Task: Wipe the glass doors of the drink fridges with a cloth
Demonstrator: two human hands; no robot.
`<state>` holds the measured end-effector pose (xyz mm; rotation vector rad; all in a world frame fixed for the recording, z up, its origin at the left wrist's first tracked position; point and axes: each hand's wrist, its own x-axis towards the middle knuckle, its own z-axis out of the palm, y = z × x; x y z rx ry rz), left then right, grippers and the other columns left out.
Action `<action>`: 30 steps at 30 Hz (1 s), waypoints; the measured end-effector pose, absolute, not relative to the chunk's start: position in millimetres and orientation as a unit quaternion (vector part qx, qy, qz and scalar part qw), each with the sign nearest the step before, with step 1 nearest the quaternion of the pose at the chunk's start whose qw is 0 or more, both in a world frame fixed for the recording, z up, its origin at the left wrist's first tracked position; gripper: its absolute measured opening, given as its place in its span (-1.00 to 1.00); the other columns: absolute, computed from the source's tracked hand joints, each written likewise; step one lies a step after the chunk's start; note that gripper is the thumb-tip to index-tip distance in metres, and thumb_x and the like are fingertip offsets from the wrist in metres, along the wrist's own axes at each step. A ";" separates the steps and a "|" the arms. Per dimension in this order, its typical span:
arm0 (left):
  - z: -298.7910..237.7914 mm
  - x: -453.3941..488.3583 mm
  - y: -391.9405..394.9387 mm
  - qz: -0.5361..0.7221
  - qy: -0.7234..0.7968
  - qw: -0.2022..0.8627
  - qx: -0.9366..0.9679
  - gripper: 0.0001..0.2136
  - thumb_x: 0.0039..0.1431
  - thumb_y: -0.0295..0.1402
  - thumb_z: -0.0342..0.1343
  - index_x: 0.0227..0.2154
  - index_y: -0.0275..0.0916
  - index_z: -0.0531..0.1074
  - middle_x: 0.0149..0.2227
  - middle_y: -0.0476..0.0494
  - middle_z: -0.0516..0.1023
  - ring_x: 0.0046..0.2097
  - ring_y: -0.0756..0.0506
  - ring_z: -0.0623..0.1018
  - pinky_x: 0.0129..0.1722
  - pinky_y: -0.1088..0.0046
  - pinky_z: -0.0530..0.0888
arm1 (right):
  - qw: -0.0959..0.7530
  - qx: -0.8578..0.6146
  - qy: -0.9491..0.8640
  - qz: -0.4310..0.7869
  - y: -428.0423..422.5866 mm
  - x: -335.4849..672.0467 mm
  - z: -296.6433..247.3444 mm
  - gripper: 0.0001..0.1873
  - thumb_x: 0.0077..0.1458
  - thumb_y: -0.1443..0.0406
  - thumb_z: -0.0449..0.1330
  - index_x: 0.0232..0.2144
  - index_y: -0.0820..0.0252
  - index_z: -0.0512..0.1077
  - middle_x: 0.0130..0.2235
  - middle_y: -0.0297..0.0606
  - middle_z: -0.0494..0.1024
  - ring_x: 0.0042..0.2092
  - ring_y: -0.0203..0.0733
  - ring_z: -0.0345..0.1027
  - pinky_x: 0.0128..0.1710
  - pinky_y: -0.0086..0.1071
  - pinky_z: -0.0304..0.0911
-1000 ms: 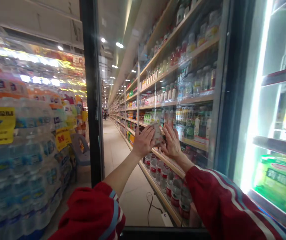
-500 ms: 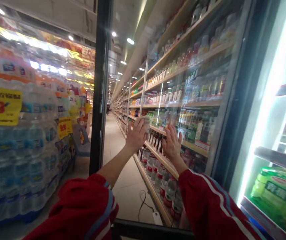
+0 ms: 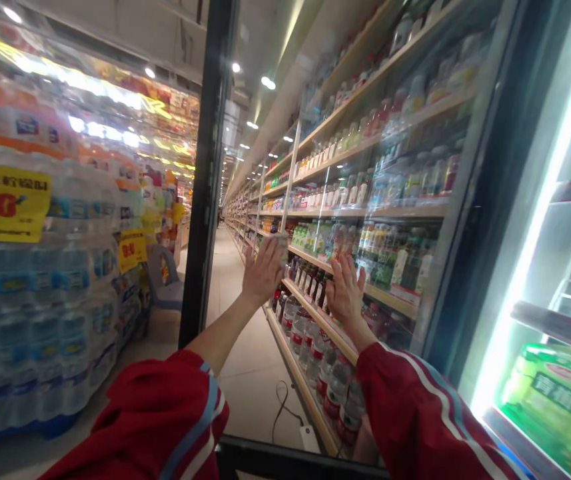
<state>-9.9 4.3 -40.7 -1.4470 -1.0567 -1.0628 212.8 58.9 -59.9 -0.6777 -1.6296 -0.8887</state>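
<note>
Both my arms, in red sleeves, reach up to a glass cooler door (image 3: pixel 405 280) with a black frame (image 3: pixel 205 173). My left hand (image 3: pixel 261 272) presses a small pale cloth (image 3: pixel 281 243) flat against the glass, fingers stretched over it. A little lower and to the right, my right hand (image 3: pixel 345 291) lies open on the pane with its fingers spread and nothing in it. The two hands are a hand's width apart. Shelves of drink bottles (image 3: pixel 365 193) show through the glass.
Stacked packs of water bottles (image 3: pixel 40 307) with yellow price tags (image 3: pixel 5 203) stand on the left. The lit cooler interior (image 3: pixel 555 280) with a green package (image 3: pixel 550 393) is on the right. A long aisle (image 3: pixel 235 293) runs ahead; a cable (image 3: pixel 285 407) lies on the floor.
My left hand has slid the cloth left and upward across the glass, away from my right hand, which has stayed flat on the pane. The view has swung slightly.
</note>
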 end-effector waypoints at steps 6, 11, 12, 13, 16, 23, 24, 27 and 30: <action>-37.9 -31.8 1.6 -0.509 -0.484 0.478 -0.527 -0.56 0.25 -0.26 -0.16 0.16 -0.27 0.15 0.24 -0.33 0.16 0.31 -0.16 0.05 0.27 0.06 -0.20 | 0.549 -0.284 -0.684 -0.387 58.8 212.7 -58.8 -0.45 0.16 0.30 -0.04 0.22 0.12 0.08 0.22 -0.08 0.21 0.30 -0.03 -0.09 0.24 0.07 -0.21; -46.3 -10.1 2.9 -0.431 -0.443 0.499 -0.607 -0.61 0.26 -0.29 -0.16 0.12 -0.24 0.22 0.21 -0.25 0.24 0.30 -0.11 0.08 0.28 0.12 -0.21 | 0.549 -0.278 -0.666 -0.422 61.5 212.9 -59.7 -0.48 0.15 0.31 -0.03 0.18 0.15 0.12 0.21 -0.06 0.24 0.30 -0.06 -0.08 0.24 0.03 -0.19; -46.1 -12.3 2.5 -0.431 -0.445 0.496 -0.609 -0.61 0.26 -0.28 -0.16 0.11 -0.24 0.23 0.20 -0.25 0.25 0.29 -0.11 0.09 0.28 0.12 -0.21 | 0.549 -0.279 -0.666 -0.421 62.1 213.0 -60.0 -0.48 0.15 0.31 -0.03 0.18 0.15 0.13 0.21 -0.07 0.23 0.30 -0.07 -0.09 0.24 0.03 -0.20; -44.9 -17.5 1.7 -0.441 -0.454 0.490 -0.600 -0.61 0.26 -0.28 -0.16 0.11 -0.24 0.23 0.20 -0.26 0.24 0.29 -0.12 0.10 0.28 0.12 -0.21 | 0.548 -0.281 -0.668 -0.418 62.6 213.1 -60.3 -0.48 0.15 0.31 -0.03 0.18 0.15 0.13 0.22 -0.08 0.22 0.31 -0.07 -0.11 0.25 0.03 -0.22; -35.3 -44.1 -2.0 -0.508 -0.504 0.454 -0.531 -0.58 0.25 -0.27 -0.16 0.14 -0.27 0.19 0.23 -0.31 0.18 0.29 -0.15 0.10 0.27 0.07 -0.18 | 0.540 -0.288 -0.678 -0.407 62.5 213.2 -60.7 -0.48 0.15 0.31 -0.04 0.18 0.17 0.14 0.22 -0.08 0.21 0.31 -0.07 -0.13 0.25 0.03 -0.25; -17.6 -50.4 0.3 -0.563 -0.535 0.435 -0.455 -0.55 0.23 -0.25 -0.15 0.14 -0.30 0.18 0.24 -0.35 0.16 0.30 -0.18 0.08 0.26 0.05 -0.12 | 0.541 -0.286 -0.673 -0.415 59.8 212.9 -59.0 -0.50 0.15 0.33 -0.03 0.15 0.19 0.17 0.20 -0.06 0.23 0.31 -0.07 -0.12 0.25 0.02 -0.23; -18.2 -42.6 1.8 -0.547 -0.523 0.446 -0.477 -0.56 0.23 -0.26 -0.14 0.13 -0.29 0.19 0.23 -0.33 0.17 0.30 -0.17 0.08 0.26 0.07 -0.13 | 0.542 -0.283 -0.671 -0.419 59.8 212.8 -58.9 -0.51 0.15 0.33 -0.03 0.15 0.20 0.17 0.20 -0.05 0.24 0.31 -0.07 -0.12 0.25 0.01 -0.22; -20.4 -24.0 3.4 -0.481 -0.481 0.476 -0.557 -0.60 0.24 -0.27 -0.15 0.10 -0.27 0.24 0.22 -0.30 0.20 0.29 -0.14 0.10 0.27 0.11 -0.16 | 0.545 -0.278 -0.668 -0.423 59.9 212.9 -59.0 -0.49 0.14 0.34 -0.02 0.16 0.20 0.16 0.20 -0.05 0.24 0.31 -0.07 -0.12 0.25 0.02 -0.22; -18.6 -26.9 0.1 -0.454 -0.467 0.475 -0.592 -0.61 0.24 -0.28 -0.16 0.09 -0.26 0.25 0.22 -0.29 0.22 0.29 -0.13 0.11 0.27 0.11 -0.19 | 0.544 -0.276 -0.673 -0.418 60.0 213.2 -59.3 -0.47 0.14 0.34 -0.02 0.17 0.19 0.14 0.21 -0.06 0.22 0.31 -0.07 -0.13 0.25 0.02 -0.22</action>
